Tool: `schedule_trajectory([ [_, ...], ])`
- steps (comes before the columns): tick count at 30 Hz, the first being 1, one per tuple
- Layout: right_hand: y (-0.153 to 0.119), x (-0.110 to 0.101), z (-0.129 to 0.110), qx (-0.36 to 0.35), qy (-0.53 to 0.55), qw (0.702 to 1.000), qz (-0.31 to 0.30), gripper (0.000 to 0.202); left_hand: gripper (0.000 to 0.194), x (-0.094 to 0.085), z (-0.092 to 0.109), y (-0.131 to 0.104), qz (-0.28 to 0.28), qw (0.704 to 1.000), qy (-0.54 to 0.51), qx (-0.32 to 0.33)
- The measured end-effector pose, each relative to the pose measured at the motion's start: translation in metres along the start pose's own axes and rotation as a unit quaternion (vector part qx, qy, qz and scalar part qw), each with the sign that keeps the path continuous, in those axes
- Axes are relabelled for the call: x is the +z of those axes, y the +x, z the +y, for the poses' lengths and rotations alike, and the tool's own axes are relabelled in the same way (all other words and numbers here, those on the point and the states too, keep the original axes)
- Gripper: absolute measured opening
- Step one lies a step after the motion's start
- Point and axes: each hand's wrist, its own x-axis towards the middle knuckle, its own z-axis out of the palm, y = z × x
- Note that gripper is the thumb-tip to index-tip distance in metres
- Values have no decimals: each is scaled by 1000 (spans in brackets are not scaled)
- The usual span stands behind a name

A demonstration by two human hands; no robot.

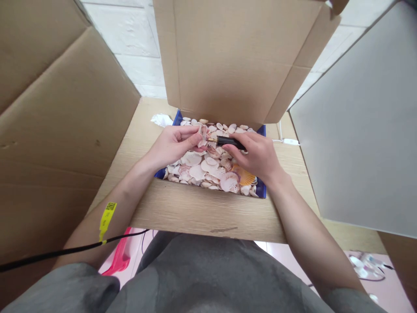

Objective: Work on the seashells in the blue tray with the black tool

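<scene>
The shell, likely light, brittle and best rim-held, is gripped by left fingers; the mini drill, by right fingers.

Pale pink and cream seashells between deep-blue box walls, frame centre.
Among them, a ribbed fan-shaped shell is orange, a rounded pinkish shell dark-spotted; the slim cylindrical tool is black, its tip brass-coloured; lower left, a yellow tag bears a black square code.
</scene>
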Motion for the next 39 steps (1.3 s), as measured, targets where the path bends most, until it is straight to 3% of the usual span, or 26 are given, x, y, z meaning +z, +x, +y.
schedule_trajectory([
  [8, 2, -1, 5, -27, -50, 994, 98, 34, 29, 0, -4, 2, -75, 997, -15, 4],
  [14, 1, -2, 4, -36, -44, 991, 121, 33, 30, -1, -1, 2, -107, 994, 16, -18],
  [18, 2, -1, 4, -12, -29, 995, 97, 36, 31, 0, -3, 2, -94, 995, -18, -6],
  [22, 1, 1, 3, 21, -4, 999, 32, 39, 32, 1, -5, 2, -54, 997, -45, 12],
  [30, 1, 0, -1, 25, 4, 1000, -12, 41, 31, -2, -4, 1, -30, 999, -2, 23],
  [34, 2, -1, 2, -3, 2, 1000, 3, 40, 32, -2, -1, 0, -25, 1000, 1, 14],
  [39, 3, -1, 4, -33, -25, 997, 68, 35, 29, 0, -6, 2, -38, 999, -29, 11],
])
